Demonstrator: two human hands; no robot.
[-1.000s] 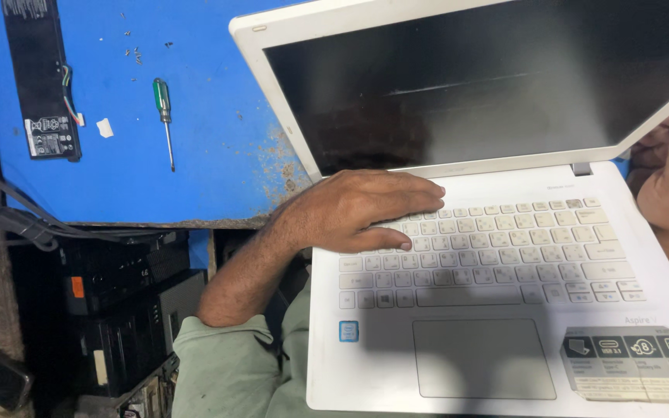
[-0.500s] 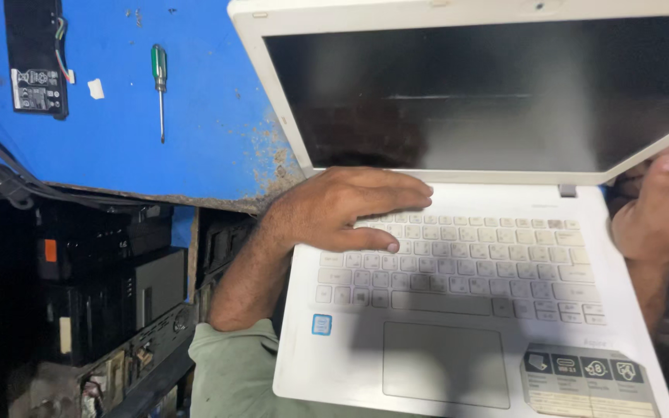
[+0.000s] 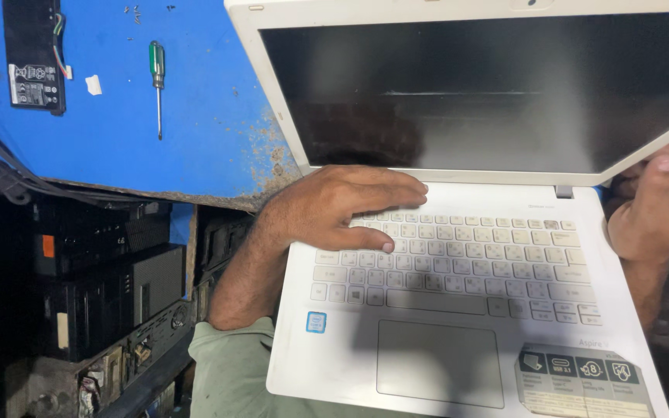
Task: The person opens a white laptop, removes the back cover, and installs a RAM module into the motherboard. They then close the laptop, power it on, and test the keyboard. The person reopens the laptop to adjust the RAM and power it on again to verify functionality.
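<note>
White laptop (image 3: 458, 310), lid open, screen dark; rests on the lap at the blue table (image 3: 195, 116) edge, hinge line running left-right, slightly skewed, touchpad toward the wearer. Left hand (image 3: 342, 205) flat on the keyboard's upper left, gripping nothing. Right hand (image 3: 656, 205) curled at the right hinge corner, apparently clasping it. Screwdriver (image 3: 156, 81) lies lengthwise beside a battery pack (image 3: 34, 54).

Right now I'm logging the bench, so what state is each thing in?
Laptop: lid open, screen dark.
Left hand: palm down on the keyboard's upper left, no grip on anything.
Right hand: at the laptop's right edge by the hinge; grip cannot be told.
Screwdriver: lying flat on the blue table, untouched.
Battery pack: lying loose on the table.
</note>
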